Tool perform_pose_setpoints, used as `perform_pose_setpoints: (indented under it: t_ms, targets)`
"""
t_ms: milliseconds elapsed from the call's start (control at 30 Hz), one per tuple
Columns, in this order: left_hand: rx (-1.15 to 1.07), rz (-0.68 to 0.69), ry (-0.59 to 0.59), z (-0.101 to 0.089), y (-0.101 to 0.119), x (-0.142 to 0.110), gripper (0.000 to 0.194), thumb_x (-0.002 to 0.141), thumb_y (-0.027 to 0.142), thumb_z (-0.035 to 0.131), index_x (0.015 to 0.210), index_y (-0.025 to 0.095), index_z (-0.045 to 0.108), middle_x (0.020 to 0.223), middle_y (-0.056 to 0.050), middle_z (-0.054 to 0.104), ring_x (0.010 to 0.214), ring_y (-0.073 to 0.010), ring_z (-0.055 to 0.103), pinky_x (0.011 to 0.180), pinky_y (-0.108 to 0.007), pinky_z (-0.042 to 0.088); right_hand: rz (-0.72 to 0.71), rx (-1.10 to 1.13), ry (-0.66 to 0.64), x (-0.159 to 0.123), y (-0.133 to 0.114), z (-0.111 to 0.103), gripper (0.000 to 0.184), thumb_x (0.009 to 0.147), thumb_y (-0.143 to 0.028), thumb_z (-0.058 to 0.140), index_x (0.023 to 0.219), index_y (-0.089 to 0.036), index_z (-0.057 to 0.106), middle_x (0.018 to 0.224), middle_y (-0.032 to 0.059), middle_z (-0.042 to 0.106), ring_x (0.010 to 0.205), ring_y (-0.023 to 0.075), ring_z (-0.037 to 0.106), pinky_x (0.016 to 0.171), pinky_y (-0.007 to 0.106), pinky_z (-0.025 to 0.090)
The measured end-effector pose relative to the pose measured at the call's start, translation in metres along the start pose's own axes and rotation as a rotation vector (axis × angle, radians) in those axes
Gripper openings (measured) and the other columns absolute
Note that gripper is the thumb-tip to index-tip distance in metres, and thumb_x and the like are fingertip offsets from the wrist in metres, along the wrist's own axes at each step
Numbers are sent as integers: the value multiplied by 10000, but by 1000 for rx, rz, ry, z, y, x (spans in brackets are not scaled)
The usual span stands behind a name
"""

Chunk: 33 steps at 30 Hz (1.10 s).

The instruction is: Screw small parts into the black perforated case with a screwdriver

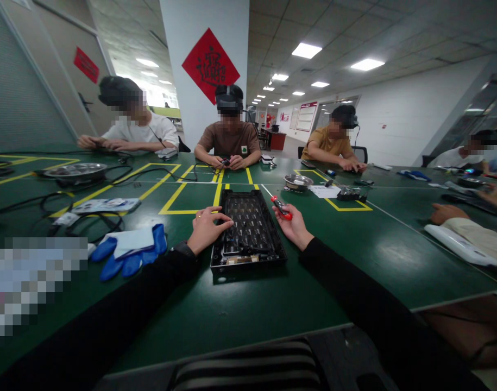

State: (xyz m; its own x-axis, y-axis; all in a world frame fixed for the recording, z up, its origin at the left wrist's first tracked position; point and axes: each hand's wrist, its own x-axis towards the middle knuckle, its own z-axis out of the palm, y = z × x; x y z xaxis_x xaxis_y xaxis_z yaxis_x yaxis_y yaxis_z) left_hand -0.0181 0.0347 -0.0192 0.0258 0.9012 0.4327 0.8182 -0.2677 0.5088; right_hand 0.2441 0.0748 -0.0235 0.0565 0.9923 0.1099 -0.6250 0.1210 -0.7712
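Note:
An opened black plastic device housing [248,231] lies on the green table in front of me, with rows of small shiny parts inside. A tan strip [243,260] shows at its near end. My left hand [207,229] is closed at the housing's left wall, its fingertips reaching over the rim. To the right of the housing, my right hand [293,224] grips a screwdriver [281,207] by its red and black handle. The metal shaft points up and to the left, apart from the housing.
Blue gloves [130,250] with a white cloth lie left of me, near a circuit board [105,205] and black cables. Metal dishes [297,182] stand farther off. Several people sit around the table. At right, another person's hand [444,213] is near a white casing [460,244].

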Motion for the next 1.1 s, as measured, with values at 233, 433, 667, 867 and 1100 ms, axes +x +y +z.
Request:
perform_pose_setpoints:
  t_ms: [233,433,667,867,1100]
  targets:
    - [-6,0,3,3,-3,1,226,738,483,590,821,316,717,1221,-2,525,1175,-287,381,984,-469,292,-152,-473,20,3,11,0,158,567,-102,591,690,-189,545,788,-2,592,895,191,599,817,350,471]
    - [-15,4,-3,6,-7,3,239,740,487,581,837,316,715,1221,-6,519,1175,-285,381,989,-469,291,-436,-1091,-93,-2,12,-2,157,736,-277,555,830,-186,640,980,60,612,976,199,534,917,372,388]
    - [-6,31,11,5,-8,3,242,745,477,582,853,307,715,1197,-19,522,1168,-271,383,993,-461,288,-423,-1116,-113,-3,10,-4,225,795,-348,503,888,-174,610,934,49,621,823,166,549,795,316,423]
    - [53,129,112,-3,3,-2,203,741,440,616,839,290,712,1240,-27,494,1182,-281,346,979,-460,303,-661,-1174,-147,-15,-3,10,160,756,-280,585,892,-202,619,940,53,615,931,214,513,885,376,362]
    - [-8,356,67,-15,13,-5,180,734,425,646,823,283,710,1286,3,487,1198,-247,348,1018,-419,289,-768,-1447,-773,-44,-18,68,207,802,-199,584,1002,-229,625,956,47,637,941,203,511,851,352,342]
